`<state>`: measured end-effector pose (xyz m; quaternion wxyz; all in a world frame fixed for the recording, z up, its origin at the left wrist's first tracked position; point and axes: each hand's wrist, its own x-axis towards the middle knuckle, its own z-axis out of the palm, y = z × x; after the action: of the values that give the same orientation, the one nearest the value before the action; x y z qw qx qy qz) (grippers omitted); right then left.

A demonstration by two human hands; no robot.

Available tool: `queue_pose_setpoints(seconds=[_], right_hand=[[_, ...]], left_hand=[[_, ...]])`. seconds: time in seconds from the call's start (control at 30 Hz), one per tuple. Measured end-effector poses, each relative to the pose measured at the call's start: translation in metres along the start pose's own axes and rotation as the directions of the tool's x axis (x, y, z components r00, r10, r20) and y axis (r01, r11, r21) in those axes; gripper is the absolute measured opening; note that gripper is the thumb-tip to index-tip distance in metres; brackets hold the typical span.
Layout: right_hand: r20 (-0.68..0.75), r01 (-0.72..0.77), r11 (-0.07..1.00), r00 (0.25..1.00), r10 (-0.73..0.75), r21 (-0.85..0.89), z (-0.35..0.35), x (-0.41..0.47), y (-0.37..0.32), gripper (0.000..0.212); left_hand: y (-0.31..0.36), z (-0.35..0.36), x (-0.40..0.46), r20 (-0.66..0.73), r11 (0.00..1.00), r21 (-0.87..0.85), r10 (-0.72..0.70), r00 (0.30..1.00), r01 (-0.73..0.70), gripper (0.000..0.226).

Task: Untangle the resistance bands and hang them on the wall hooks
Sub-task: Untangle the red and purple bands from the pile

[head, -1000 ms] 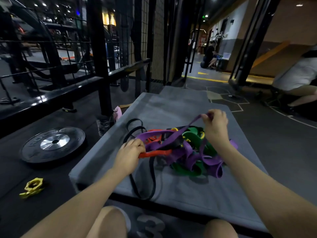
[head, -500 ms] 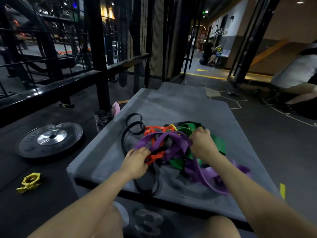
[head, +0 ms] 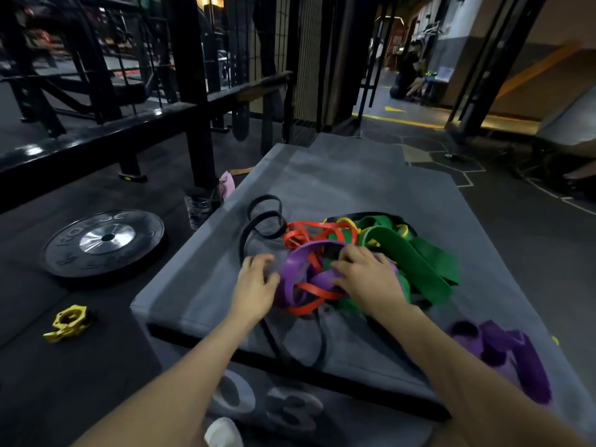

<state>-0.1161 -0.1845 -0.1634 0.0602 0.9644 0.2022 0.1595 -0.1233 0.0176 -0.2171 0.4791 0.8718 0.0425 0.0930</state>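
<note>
Right now the tangle of resistance bands lies in a heap on the grey padded box, near its front half. A wide green band spreads to the right side of the heap, a red band and a thin yellow band loop across the top, and a purple band curls at the left. A thin black band loops out to the far left and trails over the front edge of the box. More purple band lies apart at the near right, blurred.

The left hand rests beside the purple loop, fingers curled loosely and touching it; whether it grips the band I cannot tell. The right hand lies flat on the middle of the heap, fingers spread over the bands and not closed around any.

On the dark floor to the left sit a black weight plate and a yellow collar clamp, well apart from the box. A black steel rack stands behind them.
</note>
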Motion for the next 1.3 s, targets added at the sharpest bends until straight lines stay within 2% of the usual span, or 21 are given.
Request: queue_pose_setpoints(seconds=[0.13, 0.27, 0.33, 0.43, 0.47, 0.53, 0.6, 0.63, 0.7, 0.77, 0.83, 0.93, 1.0, 1.07, 1.1, 1.13, 1.17, 1.2, 1.23, 1.27, 1.3], right_hand=[[-0.102, -0.092, 0.994, 0.99, 0.098, 0.062, 0.011, -0.024, 0.017, 0.043], [-0.104, -0.253, 0.964, 0.96, 0.26, 0.077, 0.024, -0.036, 0.025, 0.03], [-0.068, -0.311, 0.94, 0.944, 0.322, 0.139, 0.029, -0.036, 0.028, 0.024], [-0.032, -0.287, 0.915, 0.951, 0.309, 0.285, 0.024, -0.03, 0.026, 0.026], [-0.046, -0.269, 0.904, 0.953, 0.3, 0.333, 0.021, -0.029, 0.024, 0.029], [-0.072, -0.222, 0.878, 0.958, 0.277, 0.424, 0.013, -0.026, 0.017, 0.029], [-0.107, -0.163, 0.806, 0.957, 0.268, 0.568, 0.009, -0.023, 0.011, 0.022], [-0.127, -0.157, 0.726, 0.939, 0.321, 0.67, 0.004, -0.021, 0.01, 0.015], [-0.145, -0.163, 0.513, 0.849, 0.508, 0.843, -0.009, -0.016, 0.02, 0.008], [-0.119, -0.14, 0.301, 0.703, 0.701, 0.943, -0.02, -0.015, 0.042, 0.013], [-0.048, -0.103, 0.126, 0.554, 0.831, 0.987, -0.027, -0.02, 0.066, 0.007], [0.113, -0.06, -0.097, 0.415, 0.903, 0.993, -0.025, -0.024, 0.08, 0.011], [0.162, -0.069, -0.146, 0.354, 0.921, 0.987, -0.022, -0.026, 0.083, 0.01], [0.149, -0.189, -0.09, 0.331, 0.932, 0.978, -0.021, -0.031, 0.084, 0.009], [0.123, -0.331, 0.004, 0.362, 0.924, 0.944, -0.018, -0.036, 0.085, 0.011], [0.1, -0.534, 0.162, 0.429, 0.898, 0.83, -0.012, -0.041, 0.085, 0.015], [0.11, -0.707, 0.35, 0.516, 0.85, 0.614, -0.008, -0.043, 0.082, 0.02], [0.12, -0.764, 0.532, 0.605, 0.787, 0.366, -0.006, -0.044, 0.076, 0.026], [0.086, -0.72, 0.664, 0.689, 0.72, 0.201, -0.006, -0.041, 0.067, 0.033], [0.005, -0.63, 0.761, 0.771, 0.637, 0.154, -0.006, -0.036, 0.056, 0.04], [-0.07, -0.518, 0.836, 0.841, 0.536, 0.179, -0.009, -0.029, 0.043, 0.048]], left_hand=[[0.005, 0.015, -0.001, 0.271, 0.983, 0.186, -0.047, 0.961, -0.004, 0.043], [0.029, 0.02, -0.012, 0.588, 0.977, -0.115, -0.08, 0.805, 0.181, 0.053], [0.034, 0.032, -0.017, 0.658, 0.966, -0.189, -0.009, 0.753, 0.177, 0.047], [0.043, 0.057, -0.02, 0.579, 0.914, -0.371, 0.088, 0.81, 0.166, 0.033], [0.049, 0.064, -0.021, 0.529, 0.876, -0.443, 0.081, 0.844, 0.193, 0.039], [0.06, 0.073, -0.022, 0.356, 0.83, -0.523, 0.005, 0.935, 0.195, 0.057], [0.06, 0.074, -0.015, 0.164, 0.861, -0.49, -0.061, 0.985, 0.135, 0.055], [0.055, 0.072, -0.008, 0.089, 0.869, -0.479, -0.093, 0.992, 0.124, 0.055], [0.045, 0.054, 0.009, -0.039, 0.864, -0.487, -0.169, 0.985, 0.129, 0.053], [0.038, 0.029, 0.023, -0.212, 0.909, -0.402, -0.211, 0.954, 0.111, 0.036], [0.037, 0.005, 0.038, -0.339, 0.942, -0.325, -0.204, 0.919, 0.089, 0.031], [0.057, -0.009, 0.062, -0.319, 0.923, -0.383, -0.168, 0.933, 0.035, 0.028], [0.068, -0.005, 0.069, -0.284, 0.888, -0.457, -0.206, 0.937, 0.056, 0.024], [0.062, 0.005, 0.061, -0.191, 0.844, -0.532, -0.198, 0.961, 0.068, 0.025], [0.058, 0.008, 0.05, -0.107, 0.8, -0.592, -0.199, 0.974, 0.099, 0.028], [0.052, 0.01, 0.04, -0.01, 0.752, -0.645, -0.187, 0.982, 0.136, 0.03], [0.045, 0.011, 0.034, 0.05, 0.732, -0.661, -0.177, 0.983, 0.165, 0.031], [0.041, 0.012, 0.033, 0.074, 0.725, -0.665, -0.177, 0.981, 0.181, 0.032], [0.04, 0.01, 0.035, 0.062, 0.736, -0.654, -0.176, 0.982, 0.173, 0.034], [0.041, 0.008, 0.038, 0.021, 0.749, -0.648, -0.165, 0.986, 0.139, 0.037], [0.043, 0.007, 0.038, -0.002, 0.765, -0.634, -0.144, 0.99, 0.11, 0.038]])
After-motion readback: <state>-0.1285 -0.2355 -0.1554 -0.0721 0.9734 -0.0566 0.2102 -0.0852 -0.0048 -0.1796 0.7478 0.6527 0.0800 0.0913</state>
